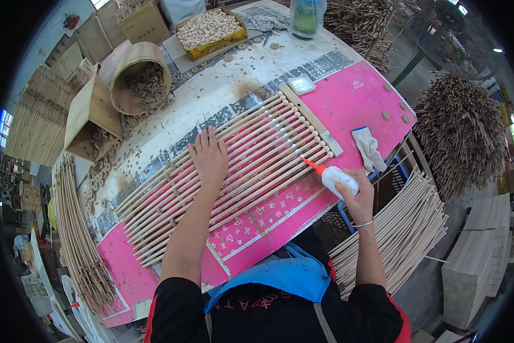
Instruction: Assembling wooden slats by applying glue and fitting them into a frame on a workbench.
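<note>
A row of slim wooden rods (257, 169) lies side by side on the table, each tipped with a round wooden ball (317, 139). The ball ends line up along a wooden strip (309, 118). My left hand (210, 159) rests flat across the rods, fingers stretched out. In my right hand (361, 199) is a white squeeze bottle (338, 182), tilted, its red nozzle (312, 165) pointing down at the rods near the balls. White blobs (280, 131) run in a line across the rods there. Several small wooden rings (173, 192) sit around the rods toward their other ends.
A pale glove (368, 150) lies on the pink table cover (348, 97). Far left stand a wooden bucket (139, 80) and a wooden box (92, 123) with rings spilling out. A yellow tray (211, 35) holds balls. Rod bundles (394, 220) lie at the right.
</note>
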{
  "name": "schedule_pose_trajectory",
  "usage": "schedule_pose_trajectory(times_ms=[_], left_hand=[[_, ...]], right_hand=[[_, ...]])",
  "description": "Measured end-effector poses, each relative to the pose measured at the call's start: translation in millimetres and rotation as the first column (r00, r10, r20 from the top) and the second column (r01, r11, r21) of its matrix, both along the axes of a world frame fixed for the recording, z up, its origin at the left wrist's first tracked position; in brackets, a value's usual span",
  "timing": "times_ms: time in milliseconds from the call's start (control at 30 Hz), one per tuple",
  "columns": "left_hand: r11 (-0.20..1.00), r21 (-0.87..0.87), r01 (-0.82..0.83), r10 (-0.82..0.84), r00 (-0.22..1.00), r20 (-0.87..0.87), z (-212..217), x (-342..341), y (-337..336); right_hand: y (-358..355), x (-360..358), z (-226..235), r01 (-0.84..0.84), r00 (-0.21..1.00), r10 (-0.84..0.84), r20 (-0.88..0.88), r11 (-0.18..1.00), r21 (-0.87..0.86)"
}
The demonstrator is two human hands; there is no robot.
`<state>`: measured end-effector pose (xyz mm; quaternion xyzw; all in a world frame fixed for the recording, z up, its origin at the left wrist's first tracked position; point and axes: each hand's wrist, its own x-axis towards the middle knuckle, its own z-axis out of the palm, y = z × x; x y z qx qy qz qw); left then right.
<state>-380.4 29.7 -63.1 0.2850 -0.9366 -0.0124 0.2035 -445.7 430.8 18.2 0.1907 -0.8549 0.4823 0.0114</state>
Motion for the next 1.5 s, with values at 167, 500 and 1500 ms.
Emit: schedule_pose_trajectory(times_ms=[167,500,1500], left_hand=[[1.0,-0.001,0.008,-0.008,1.0,-0.004,1,0,1],[0.999,0.02,-0.032,0.03,0.997,0.075,6,0,1],[1.0,0.011,-0.011,0.011,1.0,0.029,-2,-1,-3]], right_hand=[[3,7,3,0.001,1.0,-0.001,0.002,1.0,-0.029],[13,13,-1,0.022,0.999,-0.022,-0.035,1.0,-0.006],[-35,-124,-19,0.145,0.984,-0.171,-0.059,0.94,-0.308]])
